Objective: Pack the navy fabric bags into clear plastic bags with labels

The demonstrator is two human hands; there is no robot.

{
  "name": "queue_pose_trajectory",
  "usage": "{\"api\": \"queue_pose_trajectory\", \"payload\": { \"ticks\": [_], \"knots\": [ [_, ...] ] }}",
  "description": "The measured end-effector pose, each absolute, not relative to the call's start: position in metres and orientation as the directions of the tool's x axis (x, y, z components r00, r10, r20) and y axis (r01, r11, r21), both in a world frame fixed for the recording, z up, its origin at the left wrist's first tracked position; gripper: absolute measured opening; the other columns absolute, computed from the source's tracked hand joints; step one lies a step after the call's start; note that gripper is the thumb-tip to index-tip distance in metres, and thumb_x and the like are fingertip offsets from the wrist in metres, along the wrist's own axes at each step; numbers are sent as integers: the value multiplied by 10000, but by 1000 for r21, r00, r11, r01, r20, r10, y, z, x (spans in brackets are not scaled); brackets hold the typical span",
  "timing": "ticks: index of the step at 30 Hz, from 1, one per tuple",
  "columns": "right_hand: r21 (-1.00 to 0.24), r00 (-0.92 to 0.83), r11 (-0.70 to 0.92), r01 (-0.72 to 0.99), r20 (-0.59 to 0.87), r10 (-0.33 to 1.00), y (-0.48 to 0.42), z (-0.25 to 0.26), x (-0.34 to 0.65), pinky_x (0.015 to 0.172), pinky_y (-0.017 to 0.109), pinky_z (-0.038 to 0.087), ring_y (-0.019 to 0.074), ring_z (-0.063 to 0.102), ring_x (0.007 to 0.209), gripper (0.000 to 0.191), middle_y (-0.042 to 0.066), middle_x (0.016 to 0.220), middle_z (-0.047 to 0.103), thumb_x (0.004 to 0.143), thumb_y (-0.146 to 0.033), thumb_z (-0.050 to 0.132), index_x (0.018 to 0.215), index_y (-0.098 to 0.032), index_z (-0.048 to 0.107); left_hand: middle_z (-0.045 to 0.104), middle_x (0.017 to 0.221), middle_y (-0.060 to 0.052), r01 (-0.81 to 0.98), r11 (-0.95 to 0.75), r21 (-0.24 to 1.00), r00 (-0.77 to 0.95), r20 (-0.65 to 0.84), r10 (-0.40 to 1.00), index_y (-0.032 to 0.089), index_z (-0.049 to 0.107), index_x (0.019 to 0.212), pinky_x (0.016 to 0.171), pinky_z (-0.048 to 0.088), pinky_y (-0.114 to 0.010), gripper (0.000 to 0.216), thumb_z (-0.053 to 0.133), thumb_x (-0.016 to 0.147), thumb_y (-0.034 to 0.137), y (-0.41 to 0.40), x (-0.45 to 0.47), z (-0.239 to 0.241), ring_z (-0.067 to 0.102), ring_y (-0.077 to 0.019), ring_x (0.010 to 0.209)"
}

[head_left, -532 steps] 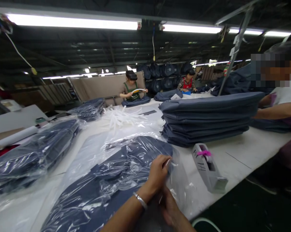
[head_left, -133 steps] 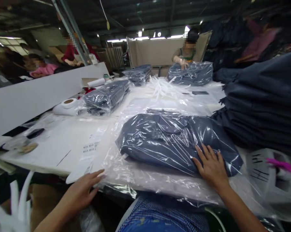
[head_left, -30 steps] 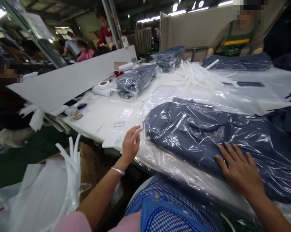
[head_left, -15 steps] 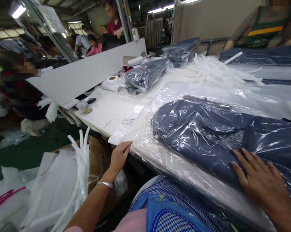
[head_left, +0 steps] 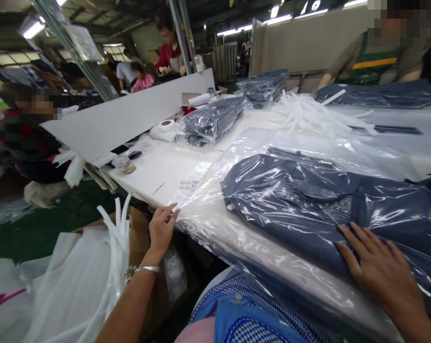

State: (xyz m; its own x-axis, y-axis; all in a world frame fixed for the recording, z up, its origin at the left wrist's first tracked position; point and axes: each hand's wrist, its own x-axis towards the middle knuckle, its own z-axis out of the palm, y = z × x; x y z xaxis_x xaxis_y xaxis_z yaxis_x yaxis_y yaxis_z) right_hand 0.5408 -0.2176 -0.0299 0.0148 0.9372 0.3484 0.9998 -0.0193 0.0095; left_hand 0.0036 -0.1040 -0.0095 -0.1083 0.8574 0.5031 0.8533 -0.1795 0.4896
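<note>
A dark blue garment [head_left: 290, 200] lies flat inside a clear plastic bag [head_left: 201, 214] on the white table. My right hand [head_left: 380, 267] rests on top with fingers stretched out, pressing on the plastic over the garment. At the table's near left edge, my left hand [head_left: 163, 226] pinches the open-looking end of the bag and draws the film taut. A sheet of barcode labels [head_left: 190, 185] shows beside it, partly under the film. The garment's right end runs out of view.
Folded bagged garments [head_left: 215, 119] and a heap of white strips [head_left: 304, 114] lie farther back. A tape roll [head_left: 165, 129] sits at left. A cardboard box [head_left: 140, 238] with white sheets stands below. A co-worker [head_left: 376, 57] is across the table; others are at left.
My left hand has moved left and slightly toward me, stretching the bag's end with it. My right hand stays on the garment. The view has shifted a little.
</note>
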Motion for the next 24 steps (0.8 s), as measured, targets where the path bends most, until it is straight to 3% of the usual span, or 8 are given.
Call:
{"api": "queue_pose_trajectory", "payload": {
  "ticks": [4,9,12,15,17,19,22,24],
  "knots": [
    [79,-28,3,997,318,948,-218,-32,544,1110,569,268,357,365,1391,717,147,1523,403,953,-512,118,1434,-128,485,691,1012,-68,771,-219,598,-37,386,922,186,742,1016,843,516,-312,369,544,897,474,-105,-19,-6,636,-204,941],
    [82,-5,-24,996,344,939,-217,-33,541,1127,560,246,341,358,1397,692,142,1518,413,968,-526,146,1459,-145,449,731,968,-45,699,-88,710,-55,176,983,192,728,1070,619,514,-287,439,582,844,539,-117,-45,-5,576,-135,585],
    [86,19,-51,995,343,939,-216,-33,538,1130,552,243,327,368,1393,647,124,1517,420,980,-510,178,1463,-171,444,740,893,-33,750,6,661,-121,128,984,202,732,1069,642,520,-307,442,594,825,543,-124,-66,3,602,-154,587],
    [98,19,-54,994,331,943,-215,-33,537,1124,552,251,325,380,1385,615,121,1515,424,992,-495,204,1458,-179,452,748,913,-48,858,107,502,-273,271,923,220,739,1055,746,547,-379,407,553,857,524,-122,-60,25,678,-226,740],
    [103,20,-57,993,331,944,-214,-32,537,1120,548,257,322,382,1384,596,116,1515,425,998,-490,223,1460,-189,449,738,1045,-61,897,-1,443,-214,436,874,226,722,1085,854,544,-414,374,525,896,482,-115,-27,44,688,-254,909],
    [106,29,-68,992,332,943,-213,-31,536,1118,542,262,314,383,1386,580,112,1512,431,1003,-485,238,1461,-197,446,720,1125,-57,833,-296,468,3,531,847,222,695,1124,930,536,-387,332,529,921,425,-104,28,60,681,-230,1002],
    [111,42,-82,990,321,946,-212,-29,534,1115,533,269,299,389,1385,547,103,1505,444,1012,-473,258,1454,-215,452,662,1272,-45,593,-697,403,477,522,707,252,627,1247,1043,489,-366,329,516,950,337,-82,122,72,616,-204,1178],
    [111,49,-88,990,315,948,-212,-26,532,1116,530,269,294,390,1386,528,99,1506,443,1017,-466,278,1452,-222,452,630,1326,-38,470,-814,341,653,486,580,266,599,1284,1037,499,-356,336,480,970,295,-67,172,67,593,-190,1216]
  ]
}}
